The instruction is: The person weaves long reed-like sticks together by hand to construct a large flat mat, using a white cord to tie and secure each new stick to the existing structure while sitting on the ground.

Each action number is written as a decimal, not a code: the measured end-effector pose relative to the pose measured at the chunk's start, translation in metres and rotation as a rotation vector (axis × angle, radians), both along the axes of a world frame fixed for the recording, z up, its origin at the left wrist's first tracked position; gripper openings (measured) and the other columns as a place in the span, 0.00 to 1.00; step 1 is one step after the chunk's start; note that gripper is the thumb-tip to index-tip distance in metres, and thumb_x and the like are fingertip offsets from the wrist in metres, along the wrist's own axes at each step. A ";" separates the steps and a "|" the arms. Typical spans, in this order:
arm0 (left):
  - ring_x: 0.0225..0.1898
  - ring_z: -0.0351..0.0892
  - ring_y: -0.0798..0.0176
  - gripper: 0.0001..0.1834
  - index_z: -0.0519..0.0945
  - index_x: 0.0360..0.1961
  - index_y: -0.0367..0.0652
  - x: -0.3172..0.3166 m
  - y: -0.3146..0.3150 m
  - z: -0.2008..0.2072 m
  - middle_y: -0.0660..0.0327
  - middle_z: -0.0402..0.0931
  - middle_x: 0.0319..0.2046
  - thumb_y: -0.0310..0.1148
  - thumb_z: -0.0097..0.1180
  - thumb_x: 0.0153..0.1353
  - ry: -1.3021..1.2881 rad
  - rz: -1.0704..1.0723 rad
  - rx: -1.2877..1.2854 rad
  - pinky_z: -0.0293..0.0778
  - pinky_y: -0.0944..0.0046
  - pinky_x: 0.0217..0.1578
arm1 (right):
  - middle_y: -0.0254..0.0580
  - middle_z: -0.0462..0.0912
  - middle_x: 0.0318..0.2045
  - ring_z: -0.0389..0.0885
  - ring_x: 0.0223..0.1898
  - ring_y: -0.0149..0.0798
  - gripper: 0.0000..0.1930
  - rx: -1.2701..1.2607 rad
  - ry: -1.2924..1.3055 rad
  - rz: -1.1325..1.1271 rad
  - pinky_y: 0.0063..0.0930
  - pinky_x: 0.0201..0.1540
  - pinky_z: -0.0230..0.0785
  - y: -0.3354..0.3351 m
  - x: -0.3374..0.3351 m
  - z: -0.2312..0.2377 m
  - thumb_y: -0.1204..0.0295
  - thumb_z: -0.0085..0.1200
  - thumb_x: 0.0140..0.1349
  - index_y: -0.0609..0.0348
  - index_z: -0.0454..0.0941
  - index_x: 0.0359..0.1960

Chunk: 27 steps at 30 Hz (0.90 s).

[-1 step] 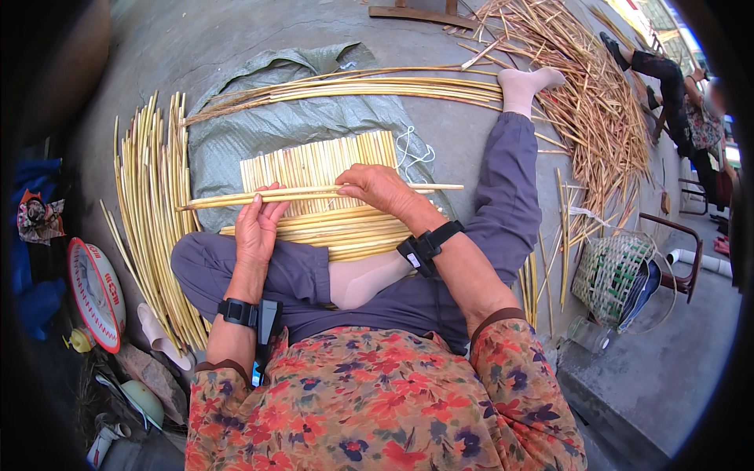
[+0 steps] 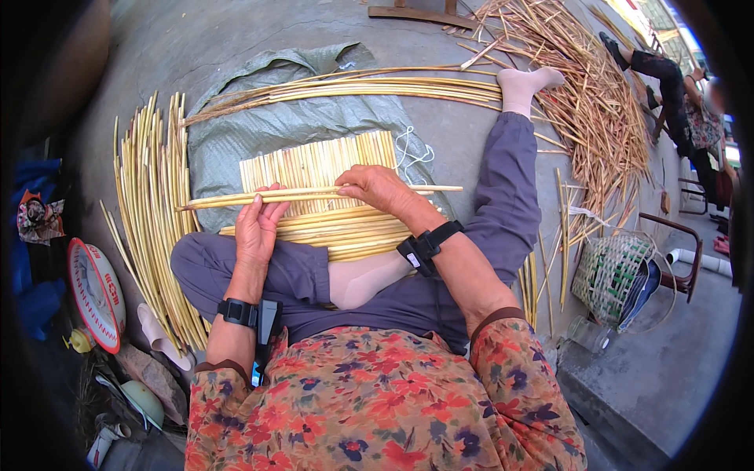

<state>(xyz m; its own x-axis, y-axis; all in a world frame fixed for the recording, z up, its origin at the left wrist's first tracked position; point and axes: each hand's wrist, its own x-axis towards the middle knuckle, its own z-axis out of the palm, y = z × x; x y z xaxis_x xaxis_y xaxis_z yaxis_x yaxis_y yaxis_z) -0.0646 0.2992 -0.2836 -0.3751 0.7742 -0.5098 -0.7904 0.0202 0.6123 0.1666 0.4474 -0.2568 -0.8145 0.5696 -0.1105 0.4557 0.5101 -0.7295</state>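
Two or so pale yellow plant stalks (image 2: 306, 194) lie crosswise in front of me, held level between both hands. My left hand (image 2: 258, 224) is closed around them from below, left of their middle. Further right, my right hand (image 2: 377, 187) pinches them from above, the thumb and fingertips pressed together. Just beyond the stalks is a panel of short stalks set side by side (image 2: 314, 163). Its near part is hidden by the held stalks. Between it and my bent leg, a stack of longer stalks (image 2: 345, 233) lies crosswise.
A grey-green woven sheet (image 2: 228, 149) lies on the concrete floor, with long stalks (image 2: 377, 86) across it. More stalks (image 2: 153, 204) are spread at the left, near a red-rimmed basin (image 2: 94, 294). A loose stalk heap (image 2: 581, 94) and a woven basket (image 2: 613, 271) are on the right.
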 end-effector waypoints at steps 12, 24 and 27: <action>0.55 0.74 0.45 0.13 0.72 0.47 0.30 0.008 0.000 0.001 0.41 0.73 0.51 0.28 0.47 0.68 -0.002 -0.010 0.011 0.76 0.48 0.53 | 0.40 0.74 0.32 0.78 0.34 0.47 0.15 0.200 -0.059 0.038 0.39 0.37 0.72 -0.022 -0.009 0.006 0.60 0.50 0.64 0.47 0.76 0.49; 0.56 0.73 0.44 0.13 0.70 0.50 0.31 0.021 -0.009 0.006 0.41 0.72 0.52 0.29 0.44 0.69 -0.116 0.017 -0.012 0.74 0.49 0.55 | 0.39 0.71 0.29 0.75 0.34 0.42 0.17 0.381 -0.029 0.147 0.37 0.35 0.69 -0.033 -0.007 0.005 0.66 0.57 0.57 0.51 0.75 0.49; 0.56 0.73 0.44 0.14 0.70 0.50 0.29 0.021 -0.005 0.004 0.41 0.71 0.52 0.28 0.42 0.70 -0.142 0.032 -0.046 0.74 0.49 0.56 | 0.39 0.71 0.30 0.75 0.35 0.41 0.18 0.424 -0.054 0.186 0.36 0.35 0.70 -0.029 -0.008 0.001 0.66 0.56 0.58 0.52 0.74 0.50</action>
